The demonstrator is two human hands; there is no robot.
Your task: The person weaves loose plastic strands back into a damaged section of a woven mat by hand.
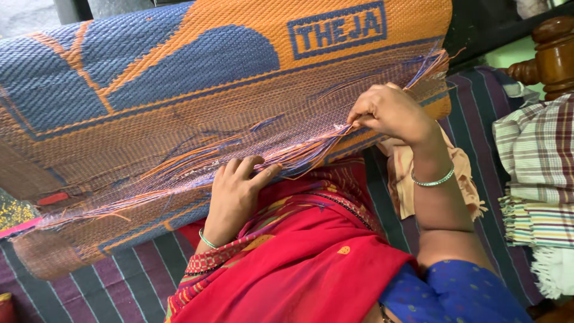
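Observation:
A woven plastic mat (179,84) in orange and blue lies across my lap, its near edge frayed into loose strands (281,152). My left hand (236,194) presses down on the frayed edge, fingers spread over the strands, a green bangle at the wrist. My right hand (388,110) is raised at the mat's right end, pinching a few loose strands between thumb and fingers, with a silver bangle on the wrist. A red patterned cloth (299,251) covers my lap below the mat.
A striped purple and grey sheet (119,287) covers the surface beneath. A folded checked cloth (538,173) lies at the right, a peach cloth (403,173) sits under my right forearm, and a carved wooden post (553,57) stands at the top right.

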